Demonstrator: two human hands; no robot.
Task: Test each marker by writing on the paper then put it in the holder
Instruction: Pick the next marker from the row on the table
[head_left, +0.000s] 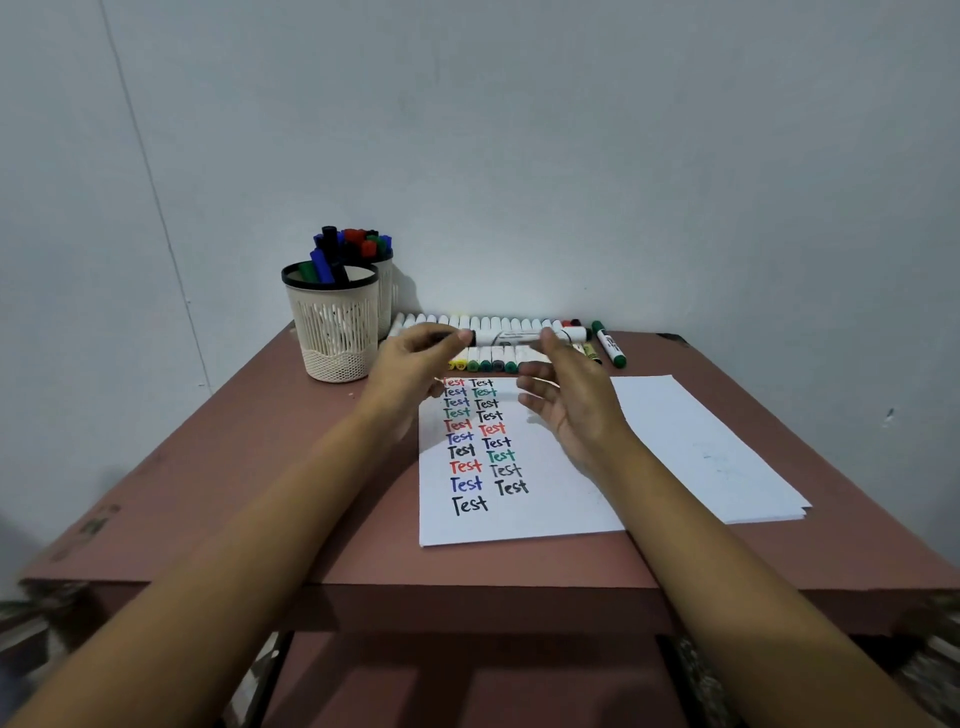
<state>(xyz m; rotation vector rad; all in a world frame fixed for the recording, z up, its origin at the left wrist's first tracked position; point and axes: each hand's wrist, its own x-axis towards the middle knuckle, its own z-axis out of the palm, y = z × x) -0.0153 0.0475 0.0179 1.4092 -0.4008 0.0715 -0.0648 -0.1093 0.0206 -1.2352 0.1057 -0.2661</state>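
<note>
While both forearms reach in from the bottom edge, the paper (571, 499) lies mid-frame on the worktop (260, 467), its columns of coloured "Test" words suggesting many pens are done. Above its top edge the left hand (410, 369) pinches one end of a white marker (511, 338). The right hand (576, 410) pinches the barrel, its other fingers spread loose. The level two-handed hold suits working the cap, off or on I cannot tell. Beyond lies a row of markers (493, 323); towards centre left the holder (335, 322) stands part-filled.
</note>
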